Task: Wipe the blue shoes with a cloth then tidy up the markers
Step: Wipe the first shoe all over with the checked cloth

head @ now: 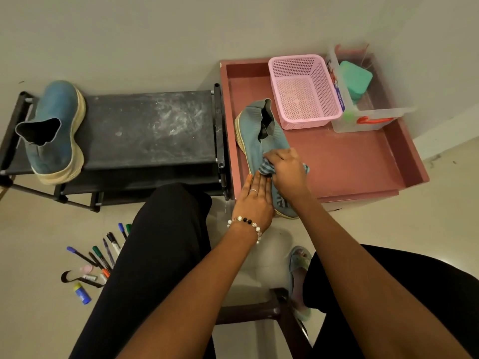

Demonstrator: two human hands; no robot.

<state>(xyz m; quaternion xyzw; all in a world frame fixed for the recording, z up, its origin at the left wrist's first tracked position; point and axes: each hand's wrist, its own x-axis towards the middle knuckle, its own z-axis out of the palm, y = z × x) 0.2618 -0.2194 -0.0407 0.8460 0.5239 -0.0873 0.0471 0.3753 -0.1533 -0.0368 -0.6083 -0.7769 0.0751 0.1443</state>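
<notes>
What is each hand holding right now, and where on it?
The right hand has a bunched striped cloth in its grip, pressed onto the blue shoe near its toe. The left hand lies flat against that shoe's toe side, steadying rather than gripping.

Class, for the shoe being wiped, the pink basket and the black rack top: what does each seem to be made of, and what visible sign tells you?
Shoe being wiped: likely knitted fabric upper, matte, with fine ribbing; pale, apparently rubbery sole.
Pink basket: probably moulded plastic, evenly coloured, with a perforated grid.
Black rack top: a dark matte sheet, perhaps fabric or plastic, streaked with whitish scuffs.
</notes>
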